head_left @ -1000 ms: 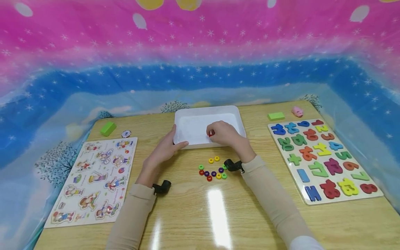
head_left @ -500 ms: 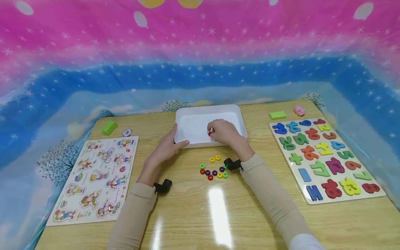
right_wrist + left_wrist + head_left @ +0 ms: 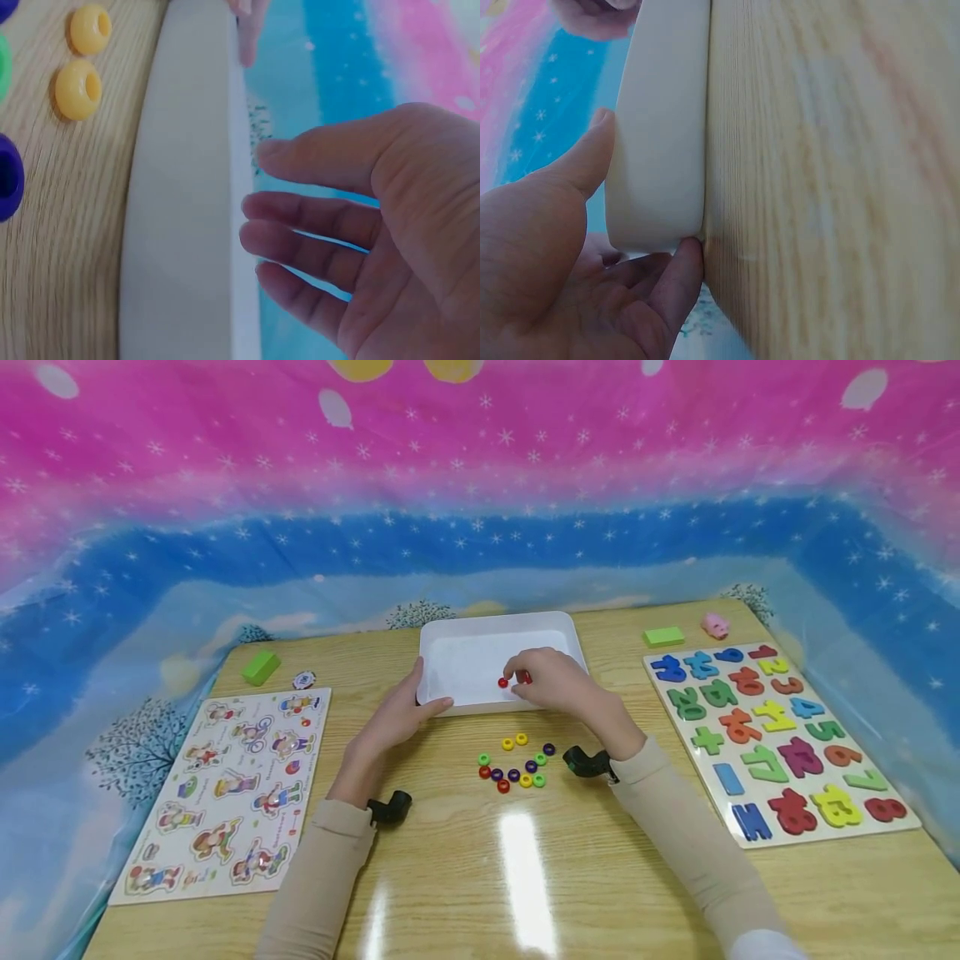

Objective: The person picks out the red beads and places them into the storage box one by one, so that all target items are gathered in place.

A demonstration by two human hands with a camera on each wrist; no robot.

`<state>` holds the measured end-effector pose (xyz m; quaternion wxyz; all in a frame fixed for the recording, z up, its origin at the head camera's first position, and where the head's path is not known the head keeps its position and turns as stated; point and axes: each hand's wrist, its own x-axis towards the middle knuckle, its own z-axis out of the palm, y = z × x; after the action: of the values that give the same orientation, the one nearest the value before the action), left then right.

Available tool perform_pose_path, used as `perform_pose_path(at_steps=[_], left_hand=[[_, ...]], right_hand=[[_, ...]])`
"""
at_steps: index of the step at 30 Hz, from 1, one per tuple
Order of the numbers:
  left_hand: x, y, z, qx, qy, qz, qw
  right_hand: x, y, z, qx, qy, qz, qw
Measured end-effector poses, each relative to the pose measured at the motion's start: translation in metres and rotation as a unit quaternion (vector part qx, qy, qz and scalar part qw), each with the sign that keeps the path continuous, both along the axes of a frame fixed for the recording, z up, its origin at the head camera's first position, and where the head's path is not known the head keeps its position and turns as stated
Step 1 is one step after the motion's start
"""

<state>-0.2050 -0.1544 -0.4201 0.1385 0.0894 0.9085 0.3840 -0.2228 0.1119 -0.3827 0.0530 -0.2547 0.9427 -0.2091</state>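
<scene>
Tray: the white tray (image 3: 457, 635) sits at the far middle of your wooden table (image 3: 585, 877), its near rim facing you.
Left hand: your left hand (image 3: 397, 714) grips the tray's near left corner, thumb up the side wall and fingers curled under the rim against the table; the left wrist view shows this plainly.
Right hand: your right hand (image 3: 551, 681) hovers over the tray's near right part, fingers spread and relaxed, holding nothing in the right wrist view.
Beads in tray: two red beads (image 3: 503, 682) lie inside the tray at your right fingertips; whether they touch the fingers, you cannot tell.
Loose beads: a cluster of coloured rings (image 3: 513, 764) lies on the table just in front of the tray, between your forearms.
Open room: bare wood runs from the rings to the near table edge.
Side limits: a figure puzzle board (image 3: 225, 785) lies to your left and a number puzzle board (image 3: 772, 739) to your right, both well apart from the tray.
</scene>
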Motion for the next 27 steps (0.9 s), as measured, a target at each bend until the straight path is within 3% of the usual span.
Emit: perform_pose_path(at_steps=[6, 11, 19, 27], left_hand=[[0.0, 0.0, 0.0, -0.003, -0.001, 0.0, 1.0], [0.0, 0.0, 0.0, 0.006, 0.0, 0.004, 1.0], [0.0, -0.001, -0.003, 0.009, 0.003, 0.003, 0.9999], [-0.001, -0.001, -0.003, 0.015, 0.006, 0.001, 0.9999]], right_hand=[[0.021, 0.003, 0.009, -0.002, 0.014, 0.054, 0.998], [0.041, 0.001, 0.01, 0.001, -0.013, 0.109, 0.994], [0.068, -0.008, 0.003, 0.02, -0.049, 0.175, 0.983], [0.088, -0.017, -0.004, 0.057, -0.031, 0.214, 0.975]])
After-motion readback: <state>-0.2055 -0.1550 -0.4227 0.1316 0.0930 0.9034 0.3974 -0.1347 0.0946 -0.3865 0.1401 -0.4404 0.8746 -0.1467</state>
